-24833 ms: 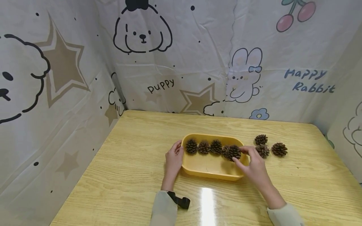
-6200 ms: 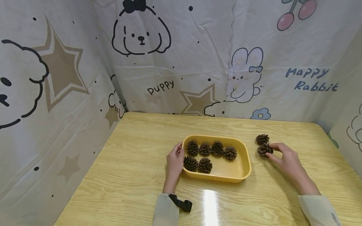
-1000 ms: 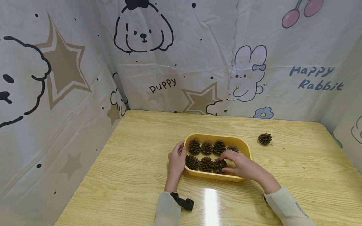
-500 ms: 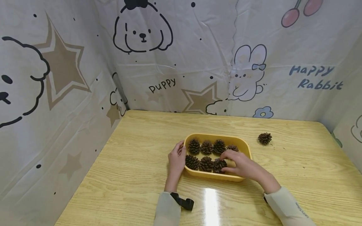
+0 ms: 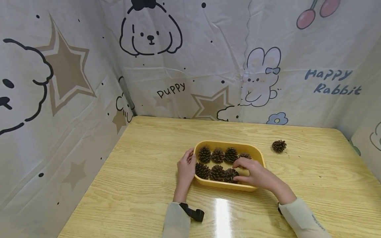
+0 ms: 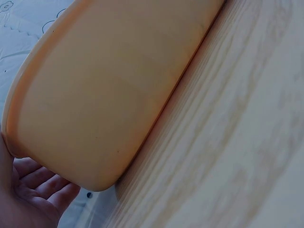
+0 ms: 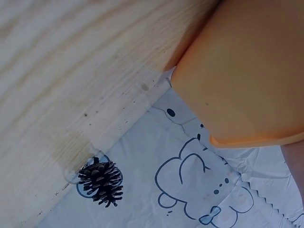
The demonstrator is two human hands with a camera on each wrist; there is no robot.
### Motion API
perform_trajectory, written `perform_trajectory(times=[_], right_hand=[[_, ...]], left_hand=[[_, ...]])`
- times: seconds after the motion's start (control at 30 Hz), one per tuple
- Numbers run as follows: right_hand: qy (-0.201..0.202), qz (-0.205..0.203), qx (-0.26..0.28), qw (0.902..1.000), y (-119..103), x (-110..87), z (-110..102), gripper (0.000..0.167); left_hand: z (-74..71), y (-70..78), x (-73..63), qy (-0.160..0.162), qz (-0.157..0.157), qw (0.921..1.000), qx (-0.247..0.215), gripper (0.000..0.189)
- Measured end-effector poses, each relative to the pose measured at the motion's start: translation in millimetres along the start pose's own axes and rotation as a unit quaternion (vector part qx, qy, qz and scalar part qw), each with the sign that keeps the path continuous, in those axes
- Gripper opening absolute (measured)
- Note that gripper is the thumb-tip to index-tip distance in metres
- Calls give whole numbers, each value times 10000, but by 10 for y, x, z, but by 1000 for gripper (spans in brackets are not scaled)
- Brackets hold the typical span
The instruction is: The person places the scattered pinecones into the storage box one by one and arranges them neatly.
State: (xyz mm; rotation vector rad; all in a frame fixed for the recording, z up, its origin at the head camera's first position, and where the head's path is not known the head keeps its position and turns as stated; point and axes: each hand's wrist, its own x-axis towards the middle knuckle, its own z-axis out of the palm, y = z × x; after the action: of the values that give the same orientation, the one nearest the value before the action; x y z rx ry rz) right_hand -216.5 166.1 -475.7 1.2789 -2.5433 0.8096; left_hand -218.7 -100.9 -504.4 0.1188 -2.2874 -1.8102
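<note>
My left hand (image 5: 186, 168) holds the left end of a yellow plastic tray (image 5: 238, 187); in the left wrist view its fingers (image 6: 47, 187) lie against the end wall, under the rim. Brown pine cones stand in two rows inside. The back row starts with a cone (image 5: 204, 154) at the left, and its rightmost cone (image 5: 245, 156) is partly covered by my right hand (image 5: 256, 172). That hand reaches over the right side, thumb and index finger spread beside the front row's rightmost pine cone (image 5: 230, 175). Its fingers are out of sight in the right wrist view.
One loose pine cone (image 5: 278, 146) lies on the wooden table (image 5: 143, 185), behind and right of the tray; the right wrist view shows this pine cone (image 7: 100, 181) too. A printed cloth (image 5: 178, 72) hangs behind the table and along its sides.
Since the oldest frames, cones from the right of the table have joined the tray, forming a front row. Over the last half second, my right fingers have parted slightly from the front-right cone.
</note>
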Motion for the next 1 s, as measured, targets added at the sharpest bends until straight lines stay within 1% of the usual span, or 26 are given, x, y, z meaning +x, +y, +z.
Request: perform_trajectory(times=[0.2,0.43,0.57,0.67,0.8,1.0], right_hand=[[13,-42,107,9999,1,1,-2,34],[78,16,249,9997,-5,-6,-4,35],[240,-39,415,9988,1,-10,-21,37],[442,-23,496,9978,23,-17,-46,38],[774,144,512,9956,69,-33,-87,41],[973,718,513,9913,116,-80,-166,39]], left_hand=[[0,-5,1,4,14,10000,-19,36],[0,-5,3,27,0,10000,-7,36],[3,-6,6,51,12,10000,-3,36],[6,-6,9,65,12,10000,-1,36],[8,-7,7,73,8,10000,6,36],[8,0,-1,92,34,10000,-10,35]])
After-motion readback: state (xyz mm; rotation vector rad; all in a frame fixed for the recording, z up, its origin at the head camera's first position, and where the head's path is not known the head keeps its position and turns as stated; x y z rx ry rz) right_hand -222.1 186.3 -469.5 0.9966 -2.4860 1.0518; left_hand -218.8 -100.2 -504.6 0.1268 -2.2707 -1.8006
